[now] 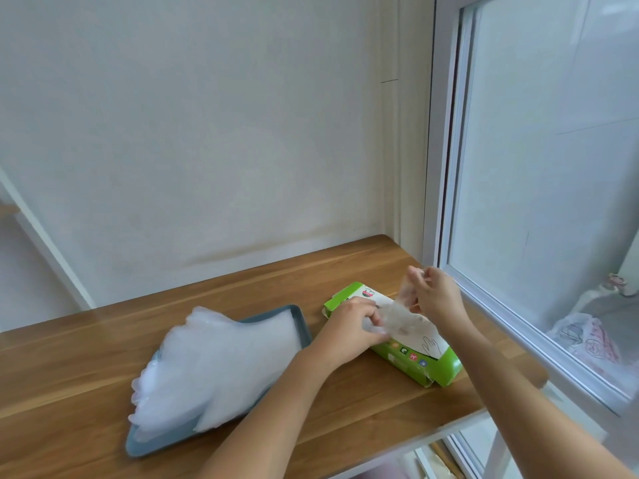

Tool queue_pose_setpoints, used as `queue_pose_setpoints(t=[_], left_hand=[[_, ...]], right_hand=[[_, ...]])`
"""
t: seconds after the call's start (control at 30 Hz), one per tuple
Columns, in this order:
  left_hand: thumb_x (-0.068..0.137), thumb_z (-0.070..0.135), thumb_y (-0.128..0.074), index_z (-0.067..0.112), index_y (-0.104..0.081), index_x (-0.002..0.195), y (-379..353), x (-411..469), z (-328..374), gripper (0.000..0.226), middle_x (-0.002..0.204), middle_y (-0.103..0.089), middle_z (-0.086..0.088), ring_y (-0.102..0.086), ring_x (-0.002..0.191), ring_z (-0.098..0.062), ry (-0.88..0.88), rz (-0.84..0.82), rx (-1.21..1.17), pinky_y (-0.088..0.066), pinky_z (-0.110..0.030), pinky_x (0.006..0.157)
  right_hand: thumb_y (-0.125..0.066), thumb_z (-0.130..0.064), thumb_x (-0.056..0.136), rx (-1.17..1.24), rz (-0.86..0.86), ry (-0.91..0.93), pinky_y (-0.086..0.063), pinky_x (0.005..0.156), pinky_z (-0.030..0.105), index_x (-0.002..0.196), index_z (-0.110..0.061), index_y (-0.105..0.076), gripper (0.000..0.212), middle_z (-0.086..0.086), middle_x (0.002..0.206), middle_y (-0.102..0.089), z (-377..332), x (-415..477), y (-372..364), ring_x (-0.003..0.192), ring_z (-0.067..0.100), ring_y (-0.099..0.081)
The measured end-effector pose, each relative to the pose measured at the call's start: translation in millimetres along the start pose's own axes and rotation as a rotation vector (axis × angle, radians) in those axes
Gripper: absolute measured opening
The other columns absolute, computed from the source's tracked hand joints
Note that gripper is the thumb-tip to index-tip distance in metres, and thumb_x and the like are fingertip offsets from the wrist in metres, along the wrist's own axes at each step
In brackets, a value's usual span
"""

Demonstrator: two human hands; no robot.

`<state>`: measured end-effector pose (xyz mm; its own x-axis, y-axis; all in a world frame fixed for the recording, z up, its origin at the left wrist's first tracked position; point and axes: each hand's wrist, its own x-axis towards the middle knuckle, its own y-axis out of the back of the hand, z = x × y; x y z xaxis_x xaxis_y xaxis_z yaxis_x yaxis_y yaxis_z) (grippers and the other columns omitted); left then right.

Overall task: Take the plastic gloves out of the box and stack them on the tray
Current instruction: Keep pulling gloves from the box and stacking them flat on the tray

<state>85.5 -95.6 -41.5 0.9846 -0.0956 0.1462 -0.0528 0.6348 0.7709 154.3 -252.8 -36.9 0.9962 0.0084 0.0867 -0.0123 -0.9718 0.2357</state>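
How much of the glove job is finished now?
Done: a thick pile of gloves lies on the tray. In hand: the left hand and right hand pinch one glove above the green box. Left: laying it on the pile; what remains in the box is hidden.

Clear gloves [214, 361] piled on tray [140, 447] — green box [446, 366] beside.

Wooden table [345, 271] — bearing blue tray [301, 318] and green box [446, 368].
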Motion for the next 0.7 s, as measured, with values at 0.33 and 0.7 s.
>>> queue_pose_setpoints(t=[0.33, 0.7], left_hand=[[0.074, 0.054, -0.076, 0.022, -0.052, 0.116, -14, -4, 1, 0.058, 0.131, -0.049, 0.005, -0.046, 0.119, -0.011, 0.151, 0.022, -0.074, -0.039, -0.026, 0.091], [0.053, 0.082, -0.060, 0.022, -0.039, 0.136, -41, 12, -10, 0.105, 0.140, -0.042, 0.004, -0.028, 0.137, -0.018, 0.274, 0.012, 0.067, -0.028, -0.054, 0.107]], right_hand=[[-0.063, -0.027, 0.088, -0.431, -0.045, 0.002, -0.037, 0.048, 0.024, 0.073, -0.009, -0.069, 0.024, 0.005, 0.064, -0.064, 4, -32, -6, 0.058, 0.016, -0.056], [-0.052, -0.001, 0.085, -0.103, 0.131, 0.294, -0.030, 0.050, 0.024, 0.075, -0.006, -0.064, 0.017, 0.001, 0.059, -0.055, -46, -32, -4, 0.058, 0.013, -0.042]])
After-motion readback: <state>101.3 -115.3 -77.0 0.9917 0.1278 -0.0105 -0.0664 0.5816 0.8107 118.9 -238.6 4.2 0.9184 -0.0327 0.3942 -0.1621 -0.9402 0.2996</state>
